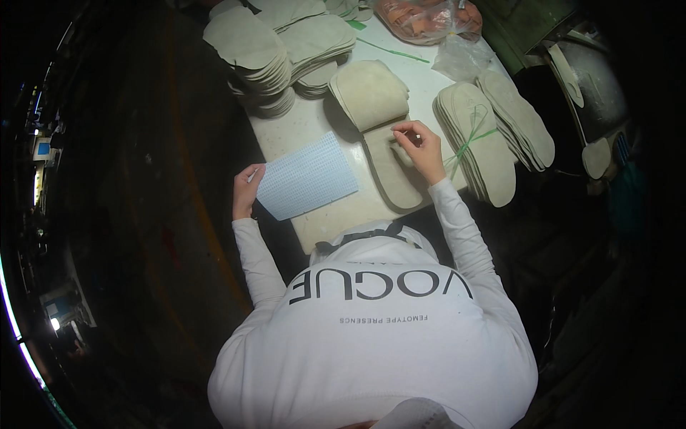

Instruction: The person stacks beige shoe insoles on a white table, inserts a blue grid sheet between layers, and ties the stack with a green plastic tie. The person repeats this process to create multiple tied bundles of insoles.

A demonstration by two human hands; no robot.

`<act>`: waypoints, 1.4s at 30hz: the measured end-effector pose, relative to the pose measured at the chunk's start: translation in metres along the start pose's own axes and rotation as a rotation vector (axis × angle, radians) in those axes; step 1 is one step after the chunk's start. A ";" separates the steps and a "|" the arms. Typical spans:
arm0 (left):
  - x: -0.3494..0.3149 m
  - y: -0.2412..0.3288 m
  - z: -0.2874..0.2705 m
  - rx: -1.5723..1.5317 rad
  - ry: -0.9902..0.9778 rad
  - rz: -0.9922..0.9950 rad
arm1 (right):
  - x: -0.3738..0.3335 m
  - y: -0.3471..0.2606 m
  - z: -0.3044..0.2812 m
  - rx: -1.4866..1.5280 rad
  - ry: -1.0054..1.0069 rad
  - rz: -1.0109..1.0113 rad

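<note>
My left hand (248, 190) grips the left edge of a pale blue sheet (309, 177) covered in a fine grid, which looks like a sheet of small labels. The sheet lies slanted over the table's near left part. My right hand (424, 153) is above a beige insole (388, 161), thumb and forefinger pinched together. Whether something small is between those fingertips I cannot make out. Beyond this insole, a pile of similar insoles (371, 94) overlaps its far end.
Tall stacks of insoles (246, 48) stand at the far left of the white table (325, 225). On the right lie insole bundles (475, 139), one tied with green strap (468, 143). A clear plastic bag (429, 20) with orange-brown contents sits at the back.
</note>
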State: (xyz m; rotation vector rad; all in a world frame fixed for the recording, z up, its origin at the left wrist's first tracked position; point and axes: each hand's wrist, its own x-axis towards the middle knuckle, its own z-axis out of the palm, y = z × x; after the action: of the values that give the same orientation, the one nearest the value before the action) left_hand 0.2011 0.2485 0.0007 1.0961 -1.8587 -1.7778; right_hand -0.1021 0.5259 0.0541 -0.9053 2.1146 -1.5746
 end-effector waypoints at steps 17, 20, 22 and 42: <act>-0.022 0.076 0.140 0.530 0.284 0.787 | 0.011 0.007 0.024 -0.616 0.047 -0.467; -0.034 0.081 0.184 0.465 -0.435 0.805 | 0.012 0.005 0.015 -0.516 0.130 -0.380; -0.039 0.075 0.207 0.477 -0.647 0.881 | 0.013 0.005 0.004 -0.473 0.187 -0.322; -0.043 0.073 0.227 0.570 -0.694 0.859 | 0.008 0.033 -0.026 -0.699 0.080 -0.445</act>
State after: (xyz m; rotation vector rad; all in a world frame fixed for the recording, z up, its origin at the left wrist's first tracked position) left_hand 0.0468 0.4293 0.0465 -0.3212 -2.7316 -1.1722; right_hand -0.1334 0.5448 0.0320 -1.6486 2.7121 -1.0244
